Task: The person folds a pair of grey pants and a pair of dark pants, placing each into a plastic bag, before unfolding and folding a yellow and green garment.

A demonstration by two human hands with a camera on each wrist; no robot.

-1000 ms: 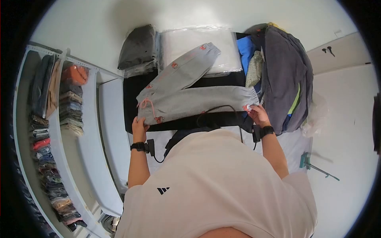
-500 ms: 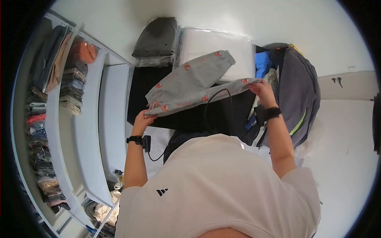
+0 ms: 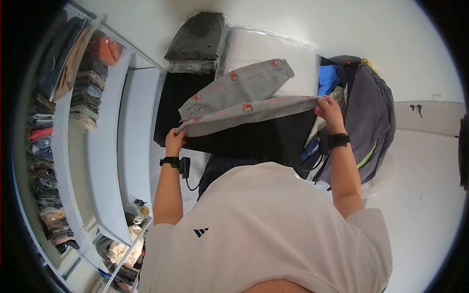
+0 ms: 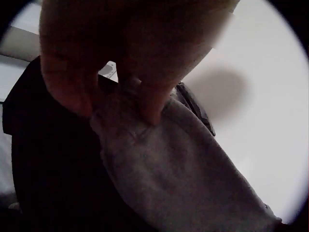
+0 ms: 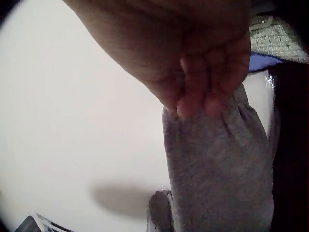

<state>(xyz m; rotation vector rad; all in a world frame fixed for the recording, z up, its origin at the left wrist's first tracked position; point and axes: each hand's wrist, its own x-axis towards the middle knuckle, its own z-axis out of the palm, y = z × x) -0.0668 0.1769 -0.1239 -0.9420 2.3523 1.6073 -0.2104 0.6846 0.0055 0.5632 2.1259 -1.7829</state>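
Grey sweatpants [image 3: 229, 111] with red cartoon prints stretch between my two hands over a black cloth surface [image 3: 244, 136]. My left hand [image 3: 174, 141] pinches the waistband corner, where a pink drawstring shows close by. At the other end my right hand [image 3: 330, 115] pinches the cuff of the near leg, raised a little. The far leg [image 3: 254, 83] lies slanting back toward a clear-wrapped white stack. In the left wrist view the grey fabric [image 4: 183, 169] hangs from thumb and fingers. The right wrist view shows the gathered cuff [image 5: 231, 116] under curled fingertips.
Behind the sweatpants lie the plastic-wrapped white stack [image 3: 273, 49] and a bagged dark garment [image 3: 198, 39]. Dark jackets [image 3: 371, 117] are heaped at the right, beside a blue cloth [image 3: 328, 79]. Shelves [image 3: 107, 146] with folded, bagged clothes [image 3: 88, 93] line the left.
Both hands have kept their grip on the sweatpants. The right hand has lifted the near leg's cuff up and away, and that leg has turned so its printed side shows.
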